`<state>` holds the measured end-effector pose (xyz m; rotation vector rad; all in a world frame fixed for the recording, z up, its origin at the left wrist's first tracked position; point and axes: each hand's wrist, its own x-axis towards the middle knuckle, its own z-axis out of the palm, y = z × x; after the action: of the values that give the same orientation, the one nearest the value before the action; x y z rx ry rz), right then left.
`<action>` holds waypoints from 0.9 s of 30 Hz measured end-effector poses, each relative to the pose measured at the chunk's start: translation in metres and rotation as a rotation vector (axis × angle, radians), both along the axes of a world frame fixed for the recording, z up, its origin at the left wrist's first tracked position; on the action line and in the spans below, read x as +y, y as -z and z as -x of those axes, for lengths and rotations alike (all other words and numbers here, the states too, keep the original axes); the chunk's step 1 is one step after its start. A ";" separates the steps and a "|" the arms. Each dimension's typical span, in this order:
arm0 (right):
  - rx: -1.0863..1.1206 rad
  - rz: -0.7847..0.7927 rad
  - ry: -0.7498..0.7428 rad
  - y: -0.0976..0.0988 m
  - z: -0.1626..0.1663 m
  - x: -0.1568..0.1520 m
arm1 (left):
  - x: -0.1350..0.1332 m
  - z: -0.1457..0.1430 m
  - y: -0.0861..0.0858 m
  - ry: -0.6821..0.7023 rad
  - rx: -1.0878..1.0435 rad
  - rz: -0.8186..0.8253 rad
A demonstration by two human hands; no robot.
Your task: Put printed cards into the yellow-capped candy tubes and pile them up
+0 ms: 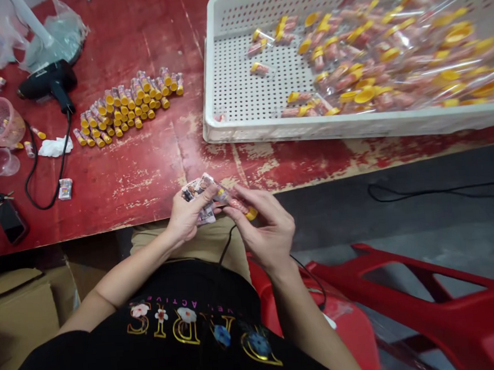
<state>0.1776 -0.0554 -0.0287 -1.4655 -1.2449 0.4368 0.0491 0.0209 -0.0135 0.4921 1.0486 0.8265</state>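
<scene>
My left hand [187, 211] is closed on a small fan of printed film sleeves [196, 191] near the table's front edge. Between the fingers of my right hand [266, 220] is a small clear tube with a yellow cap [251, 213] and pink contents. The tube's far end meets the sleeves at my left fingertips; whether it sits inside one I cannot tell. Further back on the red table [145, 183] lies a cluster of yellow-capped tubes [129, 106] with printed wraps.
A white perforated crate [243, 130] with many yellow-capped tubes [358, 81] stands at the back right. At the left are a black hair dryer [49, 80] with its cord, a pink basket [8, 120], keys and a black fob [10, 221]. A red stool [350, 330] is beside me.
</scene>
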 end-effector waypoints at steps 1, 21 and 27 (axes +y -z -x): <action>0.070 0.019 -0.035 0.000 0.001 -0.001 | -0.001 0.000 -0.001 0.001 -0.003 -0.008; 0.211 -0.079 -0.029 -0.008 0.020 0.007 | 0.001 0.022 0.000 0.218 -0.010 -0.016; 0.237 -0.075 -0.020 -0.003 0.035 0.031 | 0.011 0.032 0.002 0.137 -0.022 0.009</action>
<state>0.1429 -0.0243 -0.0253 -1.2978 -1.0762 0.5544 0.0175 0.0315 -0.0156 0.5405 0.9871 0.7047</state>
